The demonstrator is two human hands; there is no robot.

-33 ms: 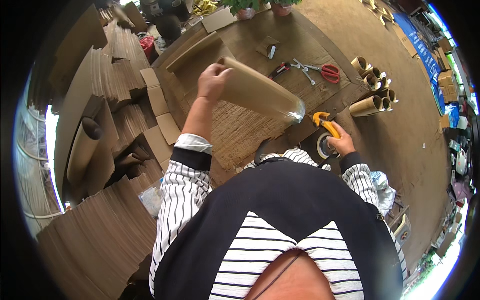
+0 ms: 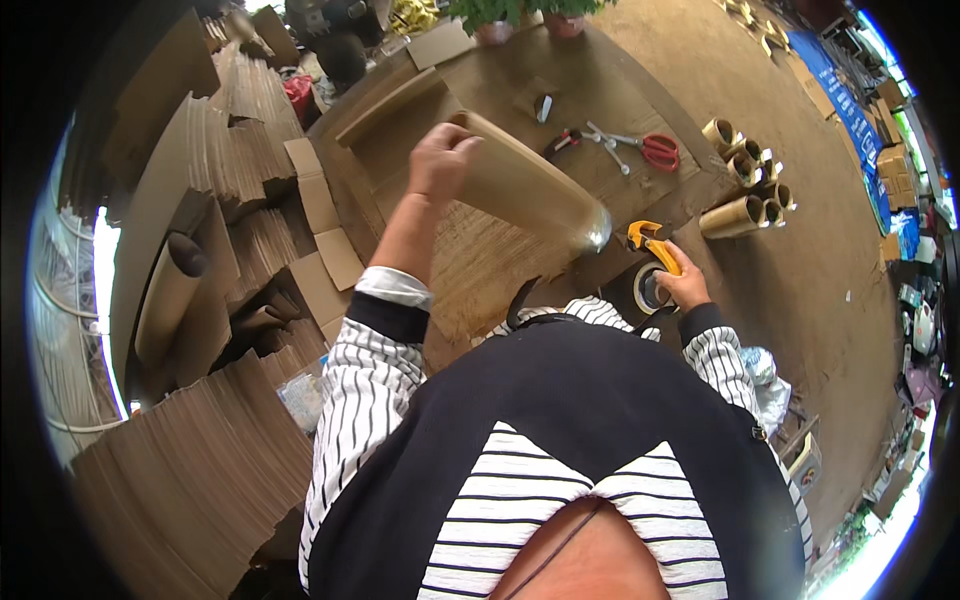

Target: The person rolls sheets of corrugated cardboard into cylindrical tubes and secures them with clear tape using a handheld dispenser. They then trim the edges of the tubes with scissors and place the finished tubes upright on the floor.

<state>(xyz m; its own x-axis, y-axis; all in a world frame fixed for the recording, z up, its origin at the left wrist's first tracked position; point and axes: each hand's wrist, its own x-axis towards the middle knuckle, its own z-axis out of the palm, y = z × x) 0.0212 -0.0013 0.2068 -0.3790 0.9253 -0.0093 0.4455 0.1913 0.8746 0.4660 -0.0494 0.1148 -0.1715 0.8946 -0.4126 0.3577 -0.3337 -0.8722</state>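
Observation:
My left hand (image 2: 442, 162) grips the upper left end of a brown cardboard tube (image 2: 525, 190), fingers closed over its rim. The tube is tilted above the worktable (image 2: 480, 275), its other end lower and to the right. Shiny clear film or tape covers that lower end. Close to it, my right hand (image 2: 686, 282) is wrapped round the handle of a yellow tape dispenser (image 2: 655, 246). A tape roll (image 2: 650, 288) shows beneath the dispenser, partly behind my fingers.
Red-handled scissors (image 2: 660, 152), a red-and-black hand tool (image 2: 562, 143) and a small dark piece (image 2: 542, 107) lie beyond the tube. Several short tubes (image 2: 735, 216) are grouped at the right. Flat cardboard stacks (image 2: 190, 480) crowd the left; potted plants (image 2: 492, 28) stand at the far edge.
My left hand and the tube have shifted slightly to the right. My right hand with the tape dispenser has hardly moved.

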